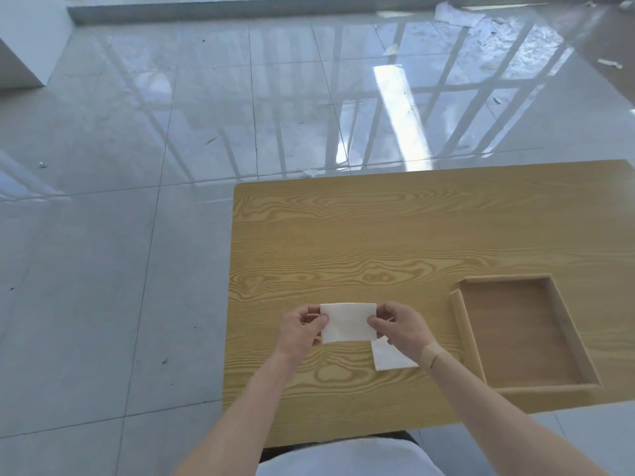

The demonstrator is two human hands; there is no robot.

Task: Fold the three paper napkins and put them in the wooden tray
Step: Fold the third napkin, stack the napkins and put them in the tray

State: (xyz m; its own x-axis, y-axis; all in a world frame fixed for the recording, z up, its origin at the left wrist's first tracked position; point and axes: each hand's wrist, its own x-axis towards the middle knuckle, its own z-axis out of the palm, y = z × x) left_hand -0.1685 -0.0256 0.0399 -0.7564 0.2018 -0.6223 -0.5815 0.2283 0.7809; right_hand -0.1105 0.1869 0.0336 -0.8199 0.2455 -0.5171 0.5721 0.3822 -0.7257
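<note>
A white paper napkin [347,322], folded into a rectangle, is held just above the wooden table [343,235]. My left hand [300,328] pinches its left edge and my right hand [400,326] pinches its right edge. More white napkin [390,357] lies flat on the table below my right hand, partly hidden by it; how many sheets it holds I cannot tell. The wooden tray [464,324] stands to the right with nothing inside it.
The table's left edge runs close to my left hand, with glossy grey floor tiles [120,201] beyond it. The near table edge lies just before my body. A skin-coloured band sits on my right wrist [431,355].
</note>
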